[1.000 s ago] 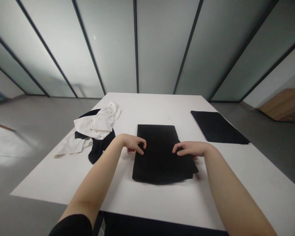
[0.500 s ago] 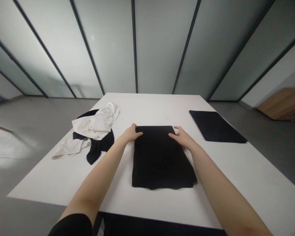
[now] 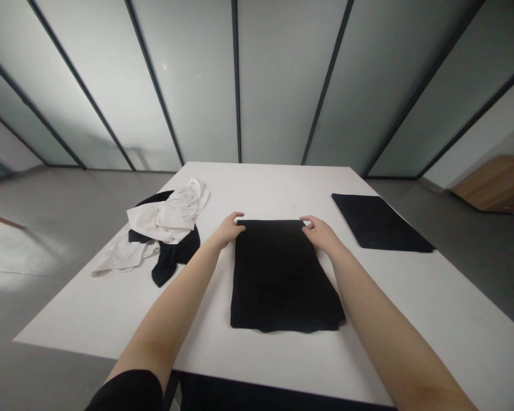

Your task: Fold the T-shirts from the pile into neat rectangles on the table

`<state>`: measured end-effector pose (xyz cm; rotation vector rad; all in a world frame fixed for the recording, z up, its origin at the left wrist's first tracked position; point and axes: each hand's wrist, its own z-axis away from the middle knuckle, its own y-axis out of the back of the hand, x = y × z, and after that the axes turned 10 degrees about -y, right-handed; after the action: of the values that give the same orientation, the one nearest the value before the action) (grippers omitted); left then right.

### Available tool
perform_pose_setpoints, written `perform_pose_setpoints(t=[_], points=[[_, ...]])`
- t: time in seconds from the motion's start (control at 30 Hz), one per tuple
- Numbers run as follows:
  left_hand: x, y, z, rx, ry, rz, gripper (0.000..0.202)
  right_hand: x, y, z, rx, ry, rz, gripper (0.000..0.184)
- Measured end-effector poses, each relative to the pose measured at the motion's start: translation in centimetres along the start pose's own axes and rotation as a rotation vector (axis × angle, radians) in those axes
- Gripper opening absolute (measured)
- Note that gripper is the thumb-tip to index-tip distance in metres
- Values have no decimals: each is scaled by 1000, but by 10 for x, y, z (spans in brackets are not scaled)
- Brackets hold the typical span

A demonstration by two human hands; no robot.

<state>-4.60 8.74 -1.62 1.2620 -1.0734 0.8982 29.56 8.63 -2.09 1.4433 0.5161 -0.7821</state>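
Both hands have shifted outward to the far corners of the folded black cloth (image 3: 285,277). The left hand (image 3: 229,230) and right hand (image 3: 320,235) are half-open at its edge; any pinch cannot be told. Beyond it lie crumpled white and black clothes (image 3: 165,225) to the left and a flat black cloth (image 3: 379,222) to the right.

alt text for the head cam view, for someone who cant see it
A person's left hand and right hand touch the far corners of a flat black garment on a white table. To the left lies a crumpled pile of white cloth and black cloth; to the right lies a flat black sheet of cloth.
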Motion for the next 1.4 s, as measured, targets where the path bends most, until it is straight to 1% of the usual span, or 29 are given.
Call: perform_pose_setpoints(t=[0.07,0.13,0.2,0.23,0.3,0.37,0.43,0.5,0.53,0.63,0.77,0.87,0.97,1.07,1.17,1.23,1.3,1.4], points=[[-6,-1,-2,45,-28,-9,59,1,-1,-5,50,14,66,37],[-10,-3,-4,76,-49,-27,56,0,-3,-8,95,-5,96,30],[-12,-6,-6,109,-64,-55,52,-2,-6,-10,130,-20,97,27],[-12,-8,-6,128,-65,-69,51,-4,-7,-10,125,-31,78,27],[-9,-11,-6,165,-47,-77,52,-8,-10,-10,57,-68,4,32],[-4,-13,-6,162,-4,-28,55,-10,-12,-10,-35,-90,-77,39],[-2,-14,-5,106,38,83,57,-11,-12,-10,-87,-60,-112,44],[-2,-15,-5,49,55,182,60,-9,-11,-12,-98,-17,-131,46],[-3,-14,-6,40,52,200,61,-8,-10,-13,-97,-5,-155,46],[-11,-14,-10,84,8,131,66,-5,-11,-16,-83,-5,-284,42],[-21,-15,-15,200,-136,-102,61,0,-20,-18,-90,-46,-442,44],[-22,-19,-14,254,-251,-305,59,2,-29,-16,-46,-52,-477,49],[-22,-23,-12,250,-324,-404,60,1,-32,-13,-38,-49,-469,58],[-22,-25,-10,258,-329,-413,56,-4,-29,-11,-48,-131,-515,63],[-22,-21,-11,262,-251,-335,48,-10,-24,-10,-95,-208,-588,61],[-22,-17,-13,243,-212,-265,44,-11,-22,-10,-150,-181,-609,60],[-22,-14,-15,227,-209,-221,41,-8,-22,-13,-186,-117,-584,60],[-24,-12,-19,229,-225,-223,34,2,-24,-22,-187,-35,-530,61]])
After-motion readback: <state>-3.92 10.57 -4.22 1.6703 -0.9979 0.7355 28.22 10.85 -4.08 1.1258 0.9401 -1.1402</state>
